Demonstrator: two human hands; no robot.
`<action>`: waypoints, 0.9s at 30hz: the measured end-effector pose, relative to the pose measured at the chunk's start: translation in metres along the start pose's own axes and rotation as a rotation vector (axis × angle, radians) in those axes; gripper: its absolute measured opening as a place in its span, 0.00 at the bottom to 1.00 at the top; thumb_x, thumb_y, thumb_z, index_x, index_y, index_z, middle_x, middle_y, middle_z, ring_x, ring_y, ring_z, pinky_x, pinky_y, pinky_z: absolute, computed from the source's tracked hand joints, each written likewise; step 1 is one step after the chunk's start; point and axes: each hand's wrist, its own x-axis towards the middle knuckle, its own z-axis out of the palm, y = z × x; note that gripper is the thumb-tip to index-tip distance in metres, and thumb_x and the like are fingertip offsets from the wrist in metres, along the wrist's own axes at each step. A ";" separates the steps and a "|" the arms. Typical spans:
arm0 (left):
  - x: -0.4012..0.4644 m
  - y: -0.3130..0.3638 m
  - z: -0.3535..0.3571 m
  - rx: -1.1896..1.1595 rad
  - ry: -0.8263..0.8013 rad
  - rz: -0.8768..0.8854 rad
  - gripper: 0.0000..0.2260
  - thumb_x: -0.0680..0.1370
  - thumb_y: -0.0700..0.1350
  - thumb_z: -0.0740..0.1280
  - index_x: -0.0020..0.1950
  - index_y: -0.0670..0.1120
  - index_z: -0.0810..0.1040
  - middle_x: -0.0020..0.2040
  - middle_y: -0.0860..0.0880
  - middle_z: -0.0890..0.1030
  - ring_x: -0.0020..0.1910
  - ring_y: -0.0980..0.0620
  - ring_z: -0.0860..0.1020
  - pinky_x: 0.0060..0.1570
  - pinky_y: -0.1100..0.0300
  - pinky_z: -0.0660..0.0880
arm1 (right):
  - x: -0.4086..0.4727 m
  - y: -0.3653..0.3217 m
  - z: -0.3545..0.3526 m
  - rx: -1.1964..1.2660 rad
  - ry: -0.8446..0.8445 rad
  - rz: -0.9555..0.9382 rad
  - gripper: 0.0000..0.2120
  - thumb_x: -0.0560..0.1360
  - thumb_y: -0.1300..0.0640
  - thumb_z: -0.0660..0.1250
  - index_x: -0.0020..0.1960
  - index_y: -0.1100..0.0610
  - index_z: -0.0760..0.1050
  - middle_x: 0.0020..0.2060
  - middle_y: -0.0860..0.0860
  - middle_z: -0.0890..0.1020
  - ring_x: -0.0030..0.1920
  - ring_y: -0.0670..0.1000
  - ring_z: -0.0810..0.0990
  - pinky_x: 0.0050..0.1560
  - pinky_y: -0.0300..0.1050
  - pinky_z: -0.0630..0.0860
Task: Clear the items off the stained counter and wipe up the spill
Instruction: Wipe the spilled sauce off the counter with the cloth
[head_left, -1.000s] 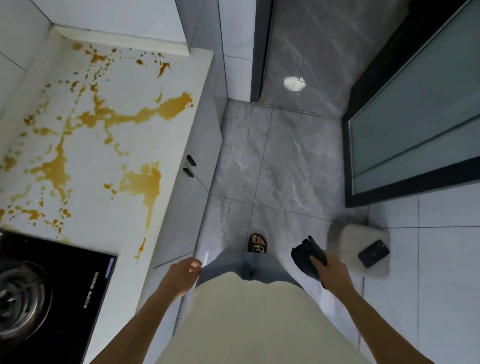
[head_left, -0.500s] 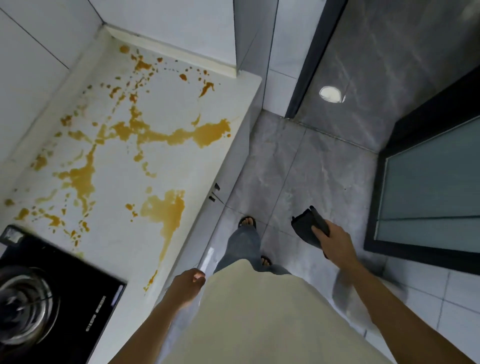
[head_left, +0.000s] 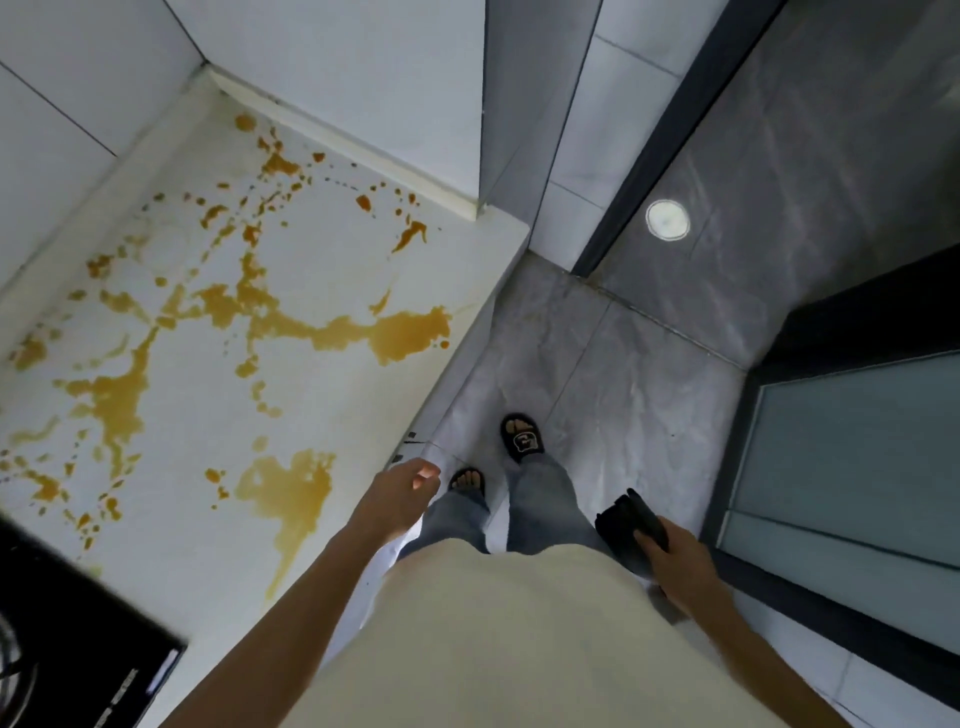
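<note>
Orange spill (head_left: 249, 332) covers the white desk (head_left: 337, 249) at upper left. Right hand (head_left: 680, 566), lower right, squeezes a dark cloth (head_left: 623, 519). Left hand (head_left: 400, 493) hangs loosely curled, holding nothing.

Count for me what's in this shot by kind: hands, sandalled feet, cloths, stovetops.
Hands: 2, the left hand empty, the right hand gripping the cloth
Sandalled feet: 2, one sandal ahead of the other sandal
Dark cloth: 1
Black stovetop: 1
Total: 6
</note>
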 end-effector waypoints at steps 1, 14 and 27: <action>0.004 0.006 0.001 0.004 -0.008 -0.014 0.13 0.85 0.48 0.62 0.66 0.51 0.82 0.65 0.49 0.83 0.59 0.49 0.80 0.56 0.59 0.73 | 0.011 -0.006 -0.010 -0.004 -0.010 -0.017 0.06 0.83 0.56 0.65 0.49 0.55 0.77 0.38 0.52 0.81 0.43 0.56 0.80 0.37 0.39 0.70; 0.015 0.059 -0.014 -0.435 0.507 -0.153 0.10 0.84 0.48 0.65 0.62 0.55 0.83 0.57 0.56 0.86 0.56 0.56 0.83 0.59 0.61 0.76 | 0.140 -0.233 -0.107 -0.109 -0.172 -0.610 0.11 0.83 0.51 0.66 0.57 0.59 0.80 0.36 0.54 0.82 0.36 0.49 0.80 0.35 0.45 0.74; 0.056 0.051 -0.013 -0.049 0.739 -0.190 0.24 0.83 0.47 0.66 0.79 0.46 0.68 0.82 0.43 0.64 0.82 0.39 0.59 0.77 0.41 0.63 | 0.141 -0.387 -0.006 -0.405 -0.181 -1.355 0.21 0.84 0.57 0.63 0.76 0.56 0.72 0.72 0.50 0.77 0.72 0.50 0.75 0.61 0.47 0.78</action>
